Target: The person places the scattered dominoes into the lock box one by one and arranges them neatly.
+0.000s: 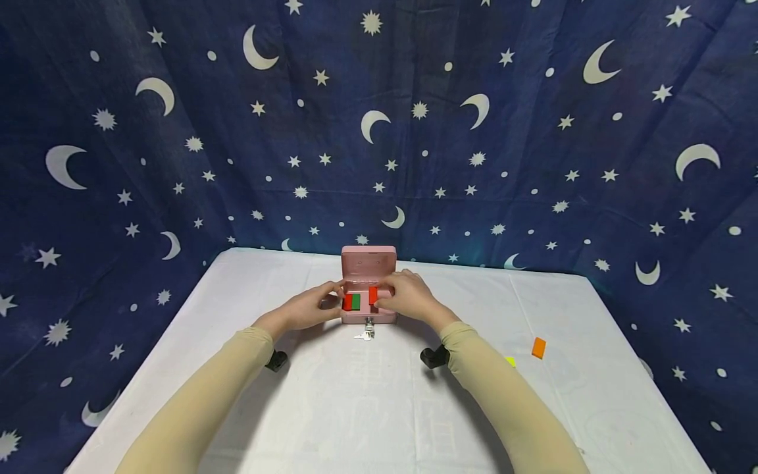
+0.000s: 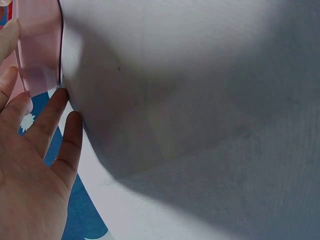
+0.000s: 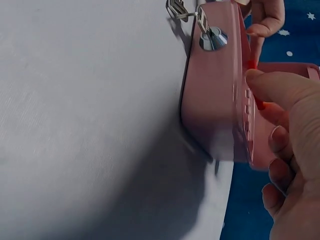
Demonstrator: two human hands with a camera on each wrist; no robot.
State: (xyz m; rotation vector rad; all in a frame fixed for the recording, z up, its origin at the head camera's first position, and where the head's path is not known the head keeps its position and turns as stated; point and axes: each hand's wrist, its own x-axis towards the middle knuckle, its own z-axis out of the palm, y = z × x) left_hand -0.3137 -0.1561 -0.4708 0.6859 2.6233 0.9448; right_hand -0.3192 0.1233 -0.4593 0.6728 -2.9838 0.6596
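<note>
A pink metal cash box [image 1: 369,318] stands with its lid raised at the far side of the table. Inside, at the left, a red block [image 1: 348,302] and a green block [image 1: 356,301] lie side by side. My right hand [image 1: 410,296] pinches another red block [image 1: 372,295] between thumb and finger over the box's right part; in the right wrist view that held block [image 3: 260,104] shows only partly. At the box's left side is my left hand [image 1: 309,307], its fingertips at the rim and wall, its outer fingers [image 2: 70,145] spread and nearly straight.
Keys [image 1: 364,336] hang from the lock on the box's front. An orange block [image 1: 538,347] lies on the white tablecloth [image 1: 355,408] to the right. A yellow piece [image 1: 510,361] shows partly behind the right sleeve. A starry blue cloth [image 1: 331,131] hangs behind the table.
</note>
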